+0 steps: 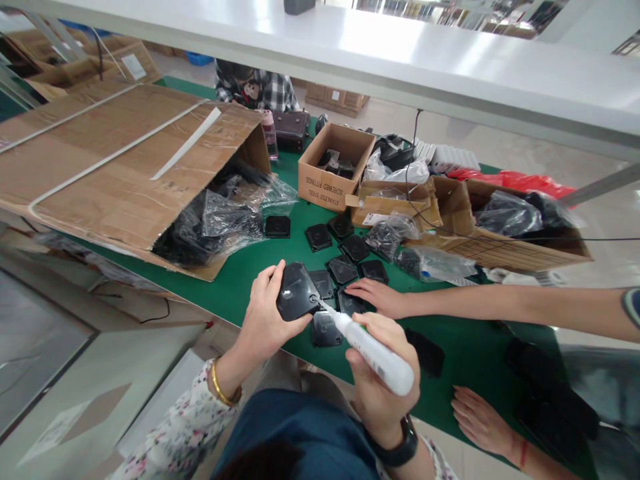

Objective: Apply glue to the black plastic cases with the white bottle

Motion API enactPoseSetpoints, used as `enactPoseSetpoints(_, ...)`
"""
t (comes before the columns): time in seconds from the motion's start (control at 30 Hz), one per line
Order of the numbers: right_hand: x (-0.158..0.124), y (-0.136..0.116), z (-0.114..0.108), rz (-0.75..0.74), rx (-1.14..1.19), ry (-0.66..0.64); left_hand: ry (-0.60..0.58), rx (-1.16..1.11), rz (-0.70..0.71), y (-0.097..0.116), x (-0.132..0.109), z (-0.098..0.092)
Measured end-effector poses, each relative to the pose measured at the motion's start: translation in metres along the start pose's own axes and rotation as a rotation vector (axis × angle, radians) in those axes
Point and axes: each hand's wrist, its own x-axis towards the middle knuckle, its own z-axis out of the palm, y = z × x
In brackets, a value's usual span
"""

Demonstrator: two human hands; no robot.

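Observation:
My left hand (265, 310) grips a black plastic cover (296, 293) by its left side, tilted up above the green table. A white glue bottle (375, 353) is wrapped in my right hand (383, 380), its thin nozzle touching or almost touching the cover's right corner. Under and behind the held cover lie several similar black covers (354, 248) on the tabletop. One cover (327, 330) is partly hidden just below it. A co-worker's hand (375, 297) rests on another cover right beside my work, and that person's other hand (483, 420) lies lower right.
A large cardboard box (115, 153) with plastic-wrapped parts fills the left. Smaller open cartons (325, 183) and plastic bags (393, 233) line the far side. A white shelf (350, 47) crosses above the green table (240, 267). Black parts (550, 393) lie at right.

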Motion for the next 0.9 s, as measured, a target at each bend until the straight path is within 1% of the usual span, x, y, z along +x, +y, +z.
enactPoseSetpoints(0.03, 0.002, 0.003, 0.001, 0.062, 0.023, 0.054, -0.013, 0.018, -0.01, -0.009, 0.004, 0.004)
enactPoseSetpoints(0.1, 0.008, 0.006, 0.001, 0.244, 0.112, 0.193, -0.049, 0.091, -0.083, -0.037, 0.02, 0.015)
enactPoseSetpoints(0.17, 0.016, 0.008, -0.003, 0.448, 0.241, 0.311, -0.08, 0.184, -0.208, -0.073, 0.043, 0.032)
enactPoseSetpoints(0.23, 0.021, 0.01, -0.013, 0.603, 0.348, 0.391, -0.097, 0.229, -0.283, -0.106, 0.069, 0.05)
enactPoseSetpoints(0.3, 0.023, 0.014, -0.027, 0.702, 0.37, 0.48, -0.129, 0.247, -0.283, -0.129, 0.092, 0.069)
enactPoseSetpoints(0.33, 0.022, 0.016, -0.033, 0.737, 0.368, 0.532, -0.154, 0.249, -0.266, -0.136, 0.101, 0.078)
enactPoseSetpoints(0.43, 0.019, 0.025, -0.05, 0.802, 0.358, 0.671, -0.223, 0.244, -0.203, -0.141, 0.121, 0.096)
enactPoseSetpoints(0.5, 0.017, 0.03, -0.057, 0.824, 0.349, 0.746, -0.199, 0.258, -0.21, -0.14, 0.138, 0.099)
enactPoseSetpoints(0.57, 0.016, 0.033, -0.06, 0.853, 0.332, 0.794, -0.111, 0.299, -0.287, -0.141, 0.161, 0.1)
enactPoseSetpoints(0.63, 0.016, 0.034, -0.061, 0.868, 0.321, 0.813, -0.028, 0.341, -0.405, -0.143, 0.189, 0.102)
enactPoseSetpoints(0.7, 0.017, 0.035, -0.06, 0.848, 0.327, 0.812, 0.0, 0.368, -0.5, -0.145, 0.213, 0.11)
enactPoseSetpoints(0.73, 0.017, 0.036, -0.06, 0.833, 0.338, 0.809, -0.002, 0.376, -0.524, -0.146, 0.221, 0.114)
enactPoseSetpoints(0.8, 0.017, 0.037, -0.057, 0.828, 0.381, 0.801, -0.025, 0.384, -0.519, -0.149, 0.227, 0.122)
enactPoseSetpoints(0.83, 0.016, 0.039, -0.056, 0.842, 0.412, 0.795, -0.044, 0.382, -0.489, -0.15, 0.225, 0.124)
enactPoseSetpoints(0.9, 0.016, 0.043, -0.053, 0.88, 0.481, 0.784, -0.094, 0.366, -0.384, -0.154, 0.217, 0.122)
